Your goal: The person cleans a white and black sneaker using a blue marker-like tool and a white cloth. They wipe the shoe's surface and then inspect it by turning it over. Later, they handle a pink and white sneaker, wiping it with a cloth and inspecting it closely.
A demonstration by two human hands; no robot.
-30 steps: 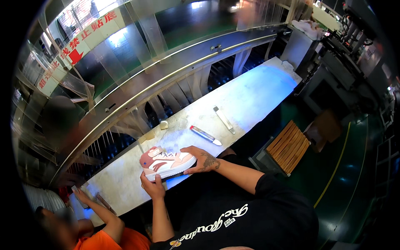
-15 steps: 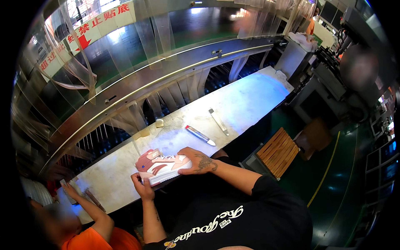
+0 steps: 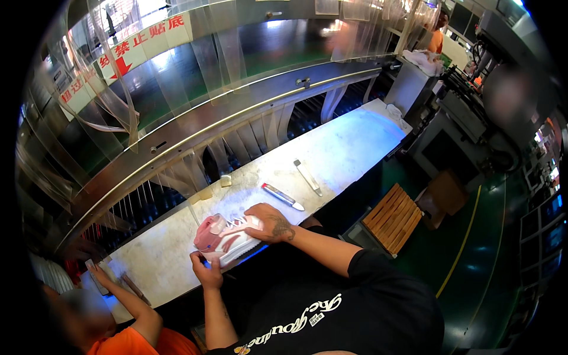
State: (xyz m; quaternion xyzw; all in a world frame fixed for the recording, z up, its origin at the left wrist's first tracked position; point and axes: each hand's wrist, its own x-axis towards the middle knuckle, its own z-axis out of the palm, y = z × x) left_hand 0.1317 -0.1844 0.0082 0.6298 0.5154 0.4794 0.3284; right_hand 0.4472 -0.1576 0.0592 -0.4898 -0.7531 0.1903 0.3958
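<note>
A pink and white sneaker (image 3: pixel 232 244) with white laces is held between my two hands at the near edge of the long bench (image 3: pixel 160 248). My left hand (image 3: pixel 207 271) grips the heel end low down, thumb against the side of the sole. Over the toe lies my right hand (image 3: pixel 270 222), its fingers wrapped across the front of the upper; its palm side is hidden. Just beyond the right hand lie a marker-like pen (image 3: pixel 282 196) with a red end and a white tip, and a slim flat silver tool (image 3: pixel 307 178).
A metal machine housing with clear plastic strips (image 3: pixel 228 145) runs along the bench's far side. A small pale block (image 3: pixel 225 180) sits by that edge. At left a co-worker in orange (image 3: pixel 145 340) reaches over the bench. A slatted wooden seat (image 3: pixel 392 219) stands at right.
The sneaker has turned in my hands, with its opening and laces tipped more toward the view. My right hand has shifted up over the toe; my left still grips the heel.
</note>
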